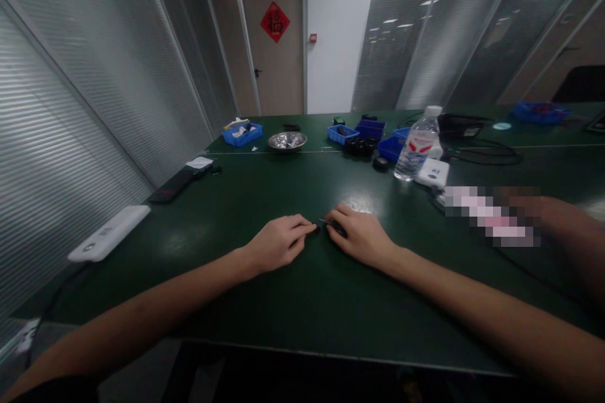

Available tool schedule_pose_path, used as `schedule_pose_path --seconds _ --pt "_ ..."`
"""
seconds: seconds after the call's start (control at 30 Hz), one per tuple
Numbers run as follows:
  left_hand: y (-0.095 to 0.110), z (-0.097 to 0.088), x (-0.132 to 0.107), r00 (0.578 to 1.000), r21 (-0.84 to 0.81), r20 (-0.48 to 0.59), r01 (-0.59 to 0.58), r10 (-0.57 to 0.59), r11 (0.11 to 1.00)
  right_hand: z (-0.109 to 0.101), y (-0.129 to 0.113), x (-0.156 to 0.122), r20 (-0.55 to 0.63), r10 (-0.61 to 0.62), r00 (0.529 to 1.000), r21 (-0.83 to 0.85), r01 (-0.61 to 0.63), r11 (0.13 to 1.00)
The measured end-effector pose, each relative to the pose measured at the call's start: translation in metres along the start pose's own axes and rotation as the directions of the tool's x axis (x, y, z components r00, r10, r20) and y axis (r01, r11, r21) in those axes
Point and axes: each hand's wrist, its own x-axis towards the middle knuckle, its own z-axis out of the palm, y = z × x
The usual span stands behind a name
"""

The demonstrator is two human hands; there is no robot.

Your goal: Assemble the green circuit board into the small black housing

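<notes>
My left hand rests near the middle of the green table, its fingers closed in a pinch. At its fingertips is a small black piece, too small to name. Just to the right, my right hand lies with its fingers curled round a small tool with a dark handle. The tool's thin metal tip points left, towards the black piece; whether they touch I cannot tell. Part of the tool's handle is hidden under my right hand.
A water bottle stands beside a white device. Behind are a metal bowl, blue trays and cables. White bar-shaped device and phone-like slab lie left. Another person's arm reaches in right.
</notes>
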Motion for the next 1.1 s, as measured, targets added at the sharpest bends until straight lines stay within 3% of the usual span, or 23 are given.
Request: schedule_pose_path --seconds 0.2,0.6,1.1 --pt "-0.0121 -0.0036 -0.0039 1.0 -0.07 -0.014 0.011 -0.012 0.997 -0.0034 -0.0016 -0.0013 -0.013 0.002 1.0 0.038 -0.002 0.999" --pt "-0.0091 -0.0061 -0.003 0.997 -0.073 -0.044 0.058 -0.061 0.996 -0.009 -0.0051 -0.0032 -0.016 -0.09 0.996 0.096 0.091 0.991" --pt "-0.0116 -0.0059 -0.0026 0.988 -0.059 -0.068 0.134 -0.137 0.989 -0.0037 -0.0017 -0.0015 -0.013 -0.093 0.996 0.102 0.094 0.99"
